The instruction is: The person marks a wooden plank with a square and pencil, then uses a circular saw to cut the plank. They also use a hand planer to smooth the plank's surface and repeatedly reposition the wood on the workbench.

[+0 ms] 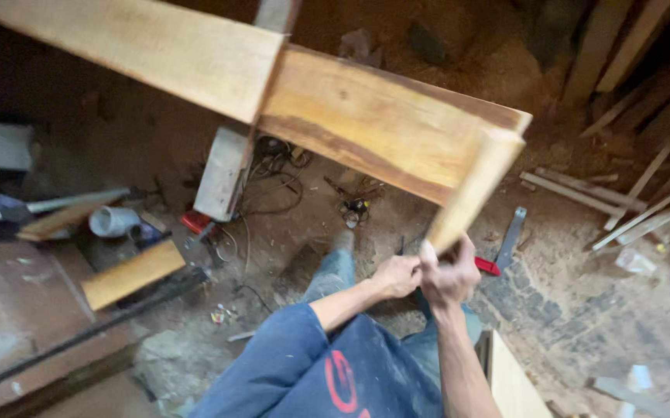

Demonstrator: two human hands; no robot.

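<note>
A long wooden plank stretches from the upper left to the right, with a lighter plank lying across its left part. A narrower wooden board runs down from the plank's right end. My right hand grips the lower end of that board. My left hand is closed right beside it, touching the right hand; what it holds is hidden. My blue sleeve and jeans fill the bottom centre.
A dirt floor covered in sawdust lies below. A red-handled square lies near my hands. Wood strips lean and lie at the right. A white pipe piece, a short wooden block, a dark rod and tangled cables are at the left.
</note>
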